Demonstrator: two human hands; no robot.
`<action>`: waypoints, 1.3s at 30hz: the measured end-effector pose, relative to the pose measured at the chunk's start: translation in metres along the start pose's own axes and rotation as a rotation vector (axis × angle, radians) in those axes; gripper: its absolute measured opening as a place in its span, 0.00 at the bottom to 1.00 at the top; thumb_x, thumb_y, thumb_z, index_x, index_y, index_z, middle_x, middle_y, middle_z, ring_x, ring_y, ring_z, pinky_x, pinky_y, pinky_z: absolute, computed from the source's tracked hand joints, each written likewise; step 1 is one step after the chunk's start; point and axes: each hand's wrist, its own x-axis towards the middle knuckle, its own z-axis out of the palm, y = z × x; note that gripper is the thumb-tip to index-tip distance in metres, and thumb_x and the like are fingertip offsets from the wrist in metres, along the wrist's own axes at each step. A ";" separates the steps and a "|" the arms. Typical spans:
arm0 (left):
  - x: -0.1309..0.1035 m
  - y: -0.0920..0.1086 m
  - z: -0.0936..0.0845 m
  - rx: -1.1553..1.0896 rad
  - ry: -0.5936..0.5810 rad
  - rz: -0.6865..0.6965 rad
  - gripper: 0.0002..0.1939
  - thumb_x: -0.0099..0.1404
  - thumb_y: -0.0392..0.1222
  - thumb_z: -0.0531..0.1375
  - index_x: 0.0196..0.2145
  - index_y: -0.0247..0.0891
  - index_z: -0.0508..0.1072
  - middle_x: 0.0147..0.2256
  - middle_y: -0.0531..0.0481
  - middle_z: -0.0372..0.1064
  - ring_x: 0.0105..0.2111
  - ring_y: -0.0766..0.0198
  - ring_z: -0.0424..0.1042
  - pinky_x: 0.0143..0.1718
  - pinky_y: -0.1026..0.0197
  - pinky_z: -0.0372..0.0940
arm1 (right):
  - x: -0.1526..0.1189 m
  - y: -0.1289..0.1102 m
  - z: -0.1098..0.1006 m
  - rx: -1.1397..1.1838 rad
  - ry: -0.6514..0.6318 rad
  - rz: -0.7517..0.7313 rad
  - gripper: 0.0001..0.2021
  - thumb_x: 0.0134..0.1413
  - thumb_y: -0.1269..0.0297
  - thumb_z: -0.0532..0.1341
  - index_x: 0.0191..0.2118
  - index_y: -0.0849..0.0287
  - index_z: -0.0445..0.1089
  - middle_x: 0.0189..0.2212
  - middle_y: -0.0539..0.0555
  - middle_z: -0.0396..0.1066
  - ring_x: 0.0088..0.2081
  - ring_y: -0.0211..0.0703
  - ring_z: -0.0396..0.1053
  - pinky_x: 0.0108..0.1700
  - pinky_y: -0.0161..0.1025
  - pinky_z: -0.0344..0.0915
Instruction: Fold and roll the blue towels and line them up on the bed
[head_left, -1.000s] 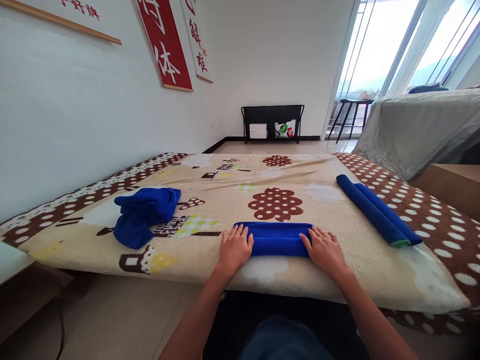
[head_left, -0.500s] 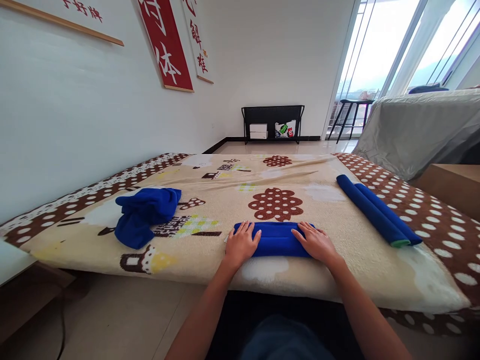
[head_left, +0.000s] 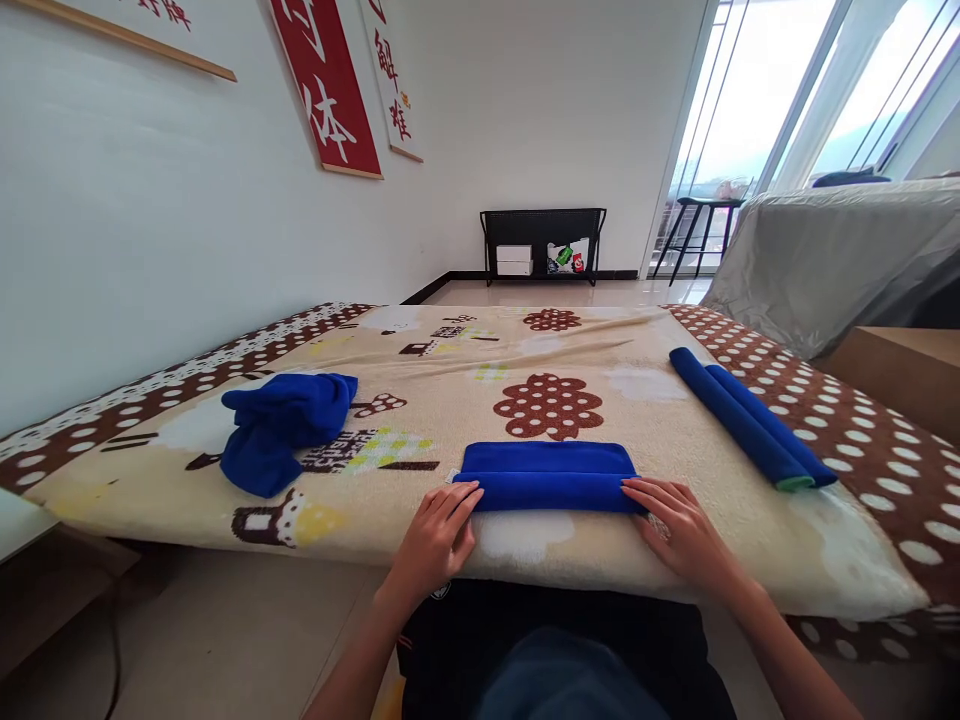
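A folded blue towel (head_left: 547,463) lies flat on the bed near its front edge, with a crease running along its length. My left hand (head_left: 441,530) grips its near left corner, fingers on top and thumb low at the edge. At the near right corner, my right hand (head_left: 679,520) holds the towel in the same way, fingers together over the end. A small white tag pokes out by the left end. To the left lies a crumpled blue towel (head_left: 281,430). Two rolled blue towels (head_left: 750,420) rest side by side on the right, one showing a green end.
The bed is covered by a cream patterned blanket (head_left: 420,400) with brown polka-dot borders. A white table corner (head_left: 19,520) is at the left, a cardboard box (head_left: 900,375) at the right. Beyond stand a black rack (head_left: 541,235) and a plastic-covered piece of furniture (head_left: 832,250).
Both hands have slid from the top of the folded towel outward and nearer to me, onto its near corners. The towel's upper surface is now uncovered. The other towels stay put.
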 end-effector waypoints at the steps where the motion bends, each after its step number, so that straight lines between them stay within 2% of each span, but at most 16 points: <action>1: -0.001 0.001 0.003 -0.001 -0.002 -0.020 0.26 0.64 0.30 0.52 0.60 0.38 0.65 0.57 0.42 0.68 0.58 0.53 0.65 0.58 0.50 0.58 | 0.000 -0.001 0.003 -0.015 0.003 0.003 0.22 0.60 0.69 0.55 0.60 0.53 0.63 0.57 0.52 0.68 0.58 0.45 0.65 0.57 0.47 0.60; 6: 0.014 0.006 0.017 0.016 -0.005 -0.185 0.27 0.61 0.27 0.51 0.57 0.38 0.67 0.53 0.42 0.71 0.55 0.52 0.67 0.57 0.47 0.55 | 0.010 -0.003 0.021 -0.045 0.077 0.076 0.22 0.56 0.73 0.53 0.56 0.56 0.67 0.53 0.54 0.72 0.54 0.45 0.68 0.57 0.47 0.58; 10: 0.033 0.005 0.019 0.032 -0.051 -0.241 0.23 0.62 0.28 0.50 0.52 0.40 0.69 0.49 0.43 0.73 0.51 0.53 0.69 0.57 0.46 0.53 | 0.022 -0.004 0.027 -0.048 0.059 0.167 0.19 0.55 0.73 0.53 0.51 0.56 0.70 0.50 0.54 0.73 0.53 0.45 0.69 0.57 0.46 0.57; 14: 0.047 0.003 0.014 0.090 -0.099 -0.223 0.19 0.62 0.29 0.50 0.49 0.39 0.70 0.46 0.43 0.74 0.48 0.52 0.70 0.54 0.45 0.54 | 0.031 -0.008 0.022 -0.027 0.040 0.242 0.17 0.55 0.72 0.52 0.48 0.57 0.71 0.46 0.54 0.75 0.50 0.46 0.69 0.56 0.46 0.57; 18: 0.054 0.002 0.001 0.114 -0.133 -0.185 0.16 0.62 0.28 0.50 0.43 0.37 0.72 0.40 0.44 0.74 0.43 0.53 0.71 0.51 0.47 0.56 | 0.031 -0.012 0.009 0.040 0.011 0.273 0.14 0.56 0.70 0.52 0.45 0.57 0.71 0.41 0.53 0.75 0.45 0.45 0.69 0.53 0.45 0.57; 23: 0.053 0.002 -0.007 0.117 -0.238 -0.182 0.18 0.65 0.27 0.47 0.40 0.38 0.74 0.37 0.45 0.75 0.39 0.55 0.72 0.47 0.50 0.61 | 0.025 -0.018 -0.002 0.002 -0.064 0.248 0.18 0.60 0.70 0.49 0.49 0.56 0.71 0.42 0.54 0.75 0.45 0.45 0.70 0.55 0.47 0.56; 25: 0.053 0.008 -0.004 0.161 -0.241 -0.189 0.19 0.64 0.26 0.46 0.41 0.37 0.74 0.39 0.43 0.75 0.42 0.53 0.72 0.49 0.47 0.61 | 0.027 -0.026 -0.001 -0.067 -0.043 0.245 0.20 0.59 0.71 0.49 0.53 0.58 0.70 0.46 0.56 0.74 0.48 0.47 0.69 0.58 0.50 0.53; 28: 0.057 0.029 0.004 0.108 -0.216 -0.099 0.26 0.60 0.24 0.48 0.53 0.37 0.71 0.48 0.41 0.73 0.50 0.52 0.70 0.55 0.48 0.60 | 0.037 -0.050 0.006 -0.089 -0.018 0.158 0.27 0.56 0.75 0.49 0.62 0.60 0.62 0.57 0.58 0.68 0.57 0.48 0.64 0.62 0.50 0.51; 30: 0.061 0.049 0.013 0.039 -0.217 -0.011 0.32 0.59 0.25 0.49 0.61 0.36 0.64 0.57 0.41 0.67 0.58 0.53 0.65 0.59 0.49 0.57 | 0.045 -0.069 0.013 -0.057 -0.038 0.054 0.33 0.53 0.77 0.50 0.67 0.61 0.56 0.63 0.57 0.61 0.63 0.48 0.58 0.64 0.49 0.50; 33: 0.066 0.073 0.025 0.014 -0.231 0.012 0.33 0.61 0.31 0.51 0.65 0.31 0.58 0.64 0.37 0.59 0.64 0.50 0.57 0.64 0.46 0.51 | 0.056 -0.091 0.026 -0.023 -0.067 -0.033 0.38 0.49 0.76 0.52 0.69 0.64 0.51 0.67 0.59 0.54 0.67 0.50 0.52 0.66 0.51 0.50; 36: 0.063 0.078 0.030 -0.004 -0.240 -0.013 0.33 0.63 0.37 0.53 0.66 0.31 0.57 0.65 0.37 0.57 0.65 0.48 0.54 0.65 0.45 0.48 | 0.056 -0.091 0.032 0.000 -0.071 -0.059 0.37 0.51 0.74 0.51 0.70 0.64 0.50 0.67 0.59 0.54 0.67 0.50 0.52 0.67 0.51 0.51; 39: 0.051 0.065 0.025 -0.023 -0.209 -0.026 0.32 0.66 0.40 0.53 0.67 0.36 0.56 0.65 0.41 0.58 0.65 0.51 0.56 0.66 0.45 0.47 | 0.043 -0.073 0.029 0.001 -0.061 -0.078 0.35 0.56 0.72 0.51 0.70 0.59 0.47 0.67 0.57 0.53 0.67 0.48 0.53 0.67 0.51 0.51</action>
